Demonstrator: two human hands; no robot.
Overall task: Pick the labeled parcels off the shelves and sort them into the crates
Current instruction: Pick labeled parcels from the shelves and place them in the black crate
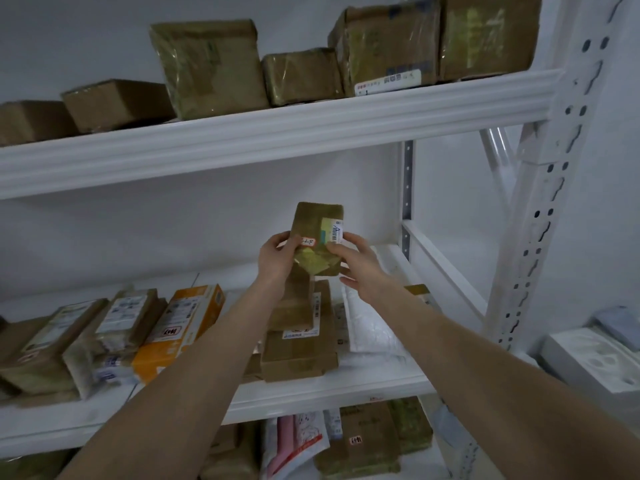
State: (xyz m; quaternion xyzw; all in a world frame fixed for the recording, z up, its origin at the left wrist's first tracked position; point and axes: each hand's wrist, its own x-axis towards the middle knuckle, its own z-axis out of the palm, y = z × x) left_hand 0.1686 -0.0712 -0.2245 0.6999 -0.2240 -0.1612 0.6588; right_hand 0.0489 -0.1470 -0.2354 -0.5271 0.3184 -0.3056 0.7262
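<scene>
What we could not make out at the shelves

We could not read the small writing on the labels of the held parcel [317, 237]; the left grip [277, 259] and right grip [356, 268] covered its lower sides. Our left forearm [207, 341] hid part of the cardboard stack [298, 355] below. The top edge cut off the tall box [485, 36], and the bottom edge cut the lowest parcels [367, 441].

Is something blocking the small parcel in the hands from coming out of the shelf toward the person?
Nothing visible does. The left hand and right hand hold the parcel above the stack of boxes, below the upper shelf beam. The crates are not in view.
</scene>
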